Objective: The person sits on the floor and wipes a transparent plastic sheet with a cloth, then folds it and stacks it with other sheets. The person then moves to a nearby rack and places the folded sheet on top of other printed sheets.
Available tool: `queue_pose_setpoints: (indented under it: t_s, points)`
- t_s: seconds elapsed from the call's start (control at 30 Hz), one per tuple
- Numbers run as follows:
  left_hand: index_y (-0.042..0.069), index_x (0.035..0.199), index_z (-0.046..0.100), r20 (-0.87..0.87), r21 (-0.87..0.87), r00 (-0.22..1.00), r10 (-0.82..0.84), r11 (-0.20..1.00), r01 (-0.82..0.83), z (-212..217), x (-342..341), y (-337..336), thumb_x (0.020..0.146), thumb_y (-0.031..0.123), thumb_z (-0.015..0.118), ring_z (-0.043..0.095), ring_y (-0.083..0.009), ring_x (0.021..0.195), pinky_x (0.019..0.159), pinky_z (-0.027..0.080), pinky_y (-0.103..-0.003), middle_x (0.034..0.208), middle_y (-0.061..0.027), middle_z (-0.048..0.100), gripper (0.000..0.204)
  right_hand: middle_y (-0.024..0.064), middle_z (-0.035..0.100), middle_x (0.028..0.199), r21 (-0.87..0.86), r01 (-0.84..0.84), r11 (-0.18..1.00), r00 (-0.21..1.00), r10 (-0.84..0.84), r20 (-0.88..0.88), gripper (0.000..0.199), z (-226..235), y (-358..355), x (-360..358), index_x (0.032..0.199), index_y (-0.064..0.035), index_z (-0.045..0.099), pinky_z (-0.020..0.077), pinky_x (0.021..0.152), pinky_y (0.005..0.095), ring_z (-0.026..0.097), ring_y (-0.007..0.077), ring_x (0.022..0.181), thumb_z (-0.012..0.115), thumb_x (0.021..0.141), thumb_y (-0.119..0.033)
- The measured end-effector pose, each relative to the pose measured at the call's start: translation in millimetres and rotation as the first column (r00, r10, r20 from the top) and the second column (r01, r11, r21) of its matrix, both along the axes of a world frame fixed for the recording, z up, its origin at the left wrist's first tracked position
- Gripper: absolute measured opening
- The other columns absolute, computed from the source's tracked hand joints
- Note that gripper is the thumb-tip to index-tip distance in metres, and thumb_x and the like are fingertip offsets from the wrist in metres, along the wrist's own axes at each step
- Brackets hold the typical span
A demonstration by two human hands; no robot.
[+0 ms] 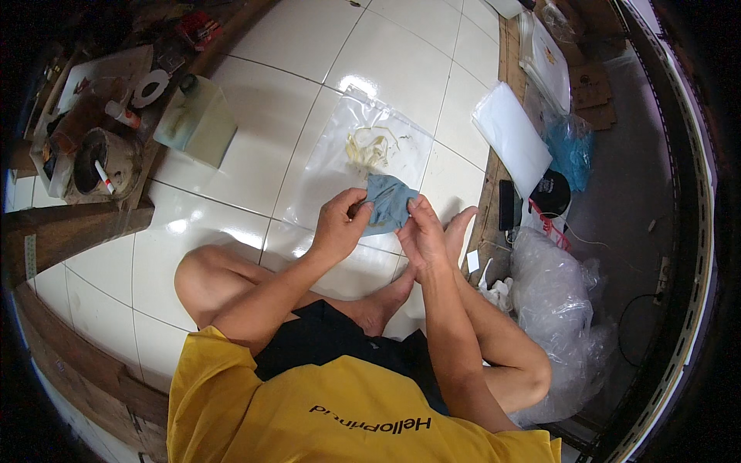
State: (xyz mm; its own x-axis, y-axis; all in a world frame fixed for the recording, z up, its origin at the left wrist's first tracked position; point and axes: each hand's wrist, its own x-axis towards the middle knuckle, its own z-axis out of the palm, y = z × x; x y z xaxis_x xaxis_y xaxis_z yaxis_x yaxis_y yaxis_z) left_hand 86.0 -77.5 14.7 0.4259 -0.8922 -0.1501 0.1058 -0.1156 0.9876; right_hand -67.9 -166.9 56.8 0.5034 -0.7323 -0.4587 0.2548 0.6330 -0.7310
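Note:
Between my two hands a crumpled blue-grey cloth (388,202) is held up above the floor. Its left edge is pinched by the thumb and fingers of my left hand (340,222). At the opposite edge my right hand (422,231) grips it the same way. Just beyond the cloth a clear plastic sheet or bag (324,170) lies flat on the white tiles. Pale yellowish strands (369,147) lie bunched on that plastic, partly hidden by the cloth at their near end. What they are made of I cannot make out.
A translucent jerrycan (202,127) with greenish liquid stands at left, beside a wooden shelf holding a tape roll (150,89) and a dirty pot (108,158). At right are white plastic sheets (511,139), a phone (506,204), a black round object (550,193) and crumpled clear plastic (552,285).

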Motion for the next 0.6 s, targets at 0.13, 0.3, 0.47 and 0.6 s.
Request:
queue_pose_setpoints:
  t_s: [0.13, 0.3, 0.47, 0.6]
  points:
    - [-0.001, 0.102, 0.065, -0.1, 0.009, 0.995, -0.009, 1.0, 0.01, 1.9, 2.3, -1.5, 0.094, 0.012, 0.064, 0.055, -0.009, 0.074, 0.068, 0.047, -0.026, 0.079, -0.0017, 0.062, 0.015, 0.0028, 0.067, 0.108, 0.004, 0.03, 1.0, 0.998, -0.03, -0.058, 0.006, 1.4, -0.1, -2.4, 0.106, -0.0117, 0.058, 0.0538, 0.089, 0.0355, 0.065, 0.0162, 0.102, 0.058, 0.1, -0.014]
    - [0.0, 0.105, 0.064, -0.229, 0.007, 0.971, -0.063, 0.998, 0.066, -2.4, 2.7, -2.0, 0.097, 0.014, 0.062, 0.054, -0.0077, 0.079, 0.073, 0.045, -0.024, 0.086, 0.0007, 0.062, 0.016, 0.0011, 0.067, 0.104, -0.046, 0.024, 0.999, 0.994, -0.029, -0.102, 0.005, 2.3, 1.3, -4.7, 0.105, -0.0118, 0.058, 0.0516, 0.083, 0.0306, 0.064, 0.014, 0.094, 0.058, 0.1, -0.014]
    - [0.0, 0.111, 0.062, -0.372, -0.042, 0.918, -0.139, 0.99, 0.134, 4.7, 4.7, -5.5, 0.097, 0.017, 0.065, 0.055, -0.0079, 0.087, 0.077, 0.046, -0.025, 0.095, -0.0015, 0.063, 0.022, -0.0015, 0.061, 0.094, -0.352, -0.13, 0.927, 0.919, -0.021, -0.394, 0.008, 0.5, 0.1, -9.8, 0.104, -0.0085, 0.058, 0.0445, 0.074, 0.0242, 0.056, 0.0071, 0.085, 0.061, 0.098, -0.01]
    - [0.001, 0.107, 0.062, -0.409, -0.086, 0.909, -0.084, 0.995, 0.053, -2.2, 0.0, -7.4, 0.094, 0.014, 0.069, 0.056, -0.0072, 0.079, 0.07, 0.047, -0.024, 0.087, -0.0012, 0.063, 0.02, -0.0024, 0.059, 0.087, -0.416, -0.278, 0.866, 0.871, 0.044, -0.49, 0.009, 20.2, 1.2, 5.6, 0.103, -0.0043, 0.058, 0.0425, 0.07, 0.023, 0.053, 0.0055, 0.08, 0.063, 0.096, -0.007]
